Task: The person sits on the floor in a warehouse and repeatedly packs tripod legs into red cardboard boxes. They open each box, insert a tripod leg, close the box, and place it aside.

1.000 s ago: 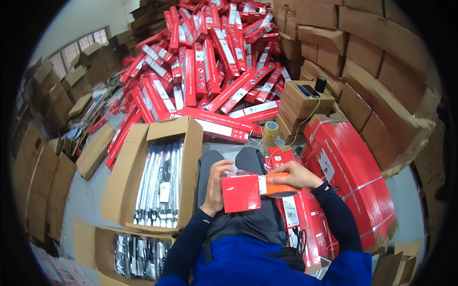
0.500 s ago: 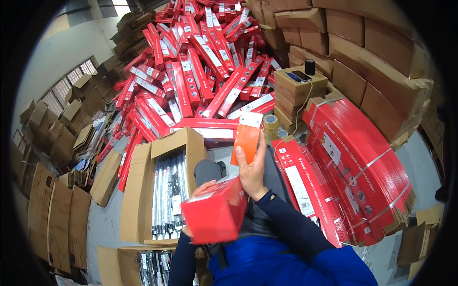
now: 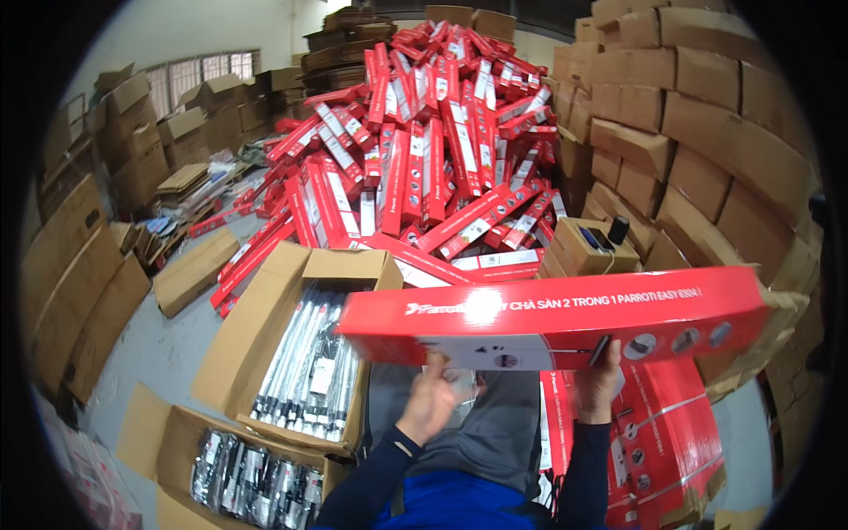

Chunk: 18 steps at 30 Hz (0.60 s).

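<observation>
A long red printed cardboard box [image 3: 548, 305] lies crosswise in front of me, raised above my lap. My right hand [image 3: 598, 382] grips its lower edge right of the middle. A dark narrow shape shows by that thumb; whether it is an object or print I cannot tell. Under the box's left part is my left hand [image 3: 428, 405], fingers apart, one fingertip against the lower face. To the left, an open carton [image 3: 221, 358] holds several plastic-wrapped tubes [image 3: 296, 353]. Nearer me, a second open carton [image 3: 172, 442] contains dark plastic-wrapped parts [image 3: 256, 477].
A big heap of red boxes [image 3: 424, 168] rises ahead. Brown cartons [image 3: 654, 124] are stacked along the right. Strapped flat red cardboard [image 3: 662, 442] lies at my right. A phone [image 3: 597, 238] rests on a small brown box stack [image 3: 574, 252]. Flattened cartons [image 3: 79, 283] lean at left.
The red box has swung from end-on to crosswise and moved up and right. My left hand has eased off its side. The orange piece in my right hand no longer shows. The view has tilted up.
</observation>
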Motion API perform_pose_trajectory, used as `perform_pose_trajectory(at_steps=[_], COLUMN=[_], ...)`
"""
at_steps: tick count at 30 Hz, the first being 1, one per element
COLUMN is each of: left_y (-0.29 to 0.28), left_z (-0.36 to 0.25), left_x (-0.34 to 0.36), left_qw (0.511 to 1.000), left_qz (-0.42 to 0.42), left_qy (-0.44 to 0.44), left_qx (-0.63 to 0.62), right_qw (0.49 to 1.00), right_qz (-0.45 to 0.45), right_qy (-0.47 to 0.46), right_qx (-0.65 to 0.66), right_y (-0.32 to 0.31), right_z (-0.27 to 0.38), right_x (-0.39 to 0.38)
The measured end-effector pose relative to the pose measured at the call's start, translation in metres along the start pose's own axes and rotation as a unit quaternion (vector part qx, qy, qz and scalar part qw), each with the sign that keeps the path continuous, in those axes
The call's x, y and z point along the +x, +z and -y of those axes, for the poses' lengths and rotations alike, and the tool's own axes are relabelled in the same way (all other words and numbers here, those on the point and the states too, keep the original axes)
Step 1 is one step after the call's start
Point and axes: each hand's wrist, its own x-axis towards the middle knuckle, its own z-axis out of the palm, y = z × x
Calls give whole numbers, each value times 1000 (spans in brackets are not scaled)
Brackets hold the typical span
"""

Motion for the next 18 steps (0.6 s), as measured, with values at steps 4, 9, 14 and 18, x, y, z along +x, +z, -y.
perform_pose_trajectory(at_steps=[4, 9, 14, 18], left_y=[42, 57, 16, -44], left_z=[23, -13, -16, -7], left_x=[-16, 19, 36, 35], left_qw=[957, 688, 643, 700], left_qz=[67, 98, 45, 93], left_qy=[-81, 370, 381, 369], left_qx=[272, 616, 663, 604], right_qw=[945, 799, 880, 903], right_qz=[-21, 235, 222, 163], right_qy=[-119, 13, 10, 35], right_qx=[-303, -553, -420, -397], right_y=[-23, -19, -13, -9], right_z=[9, -43, -88, -92], right_x=[7, -7, -12, -21])
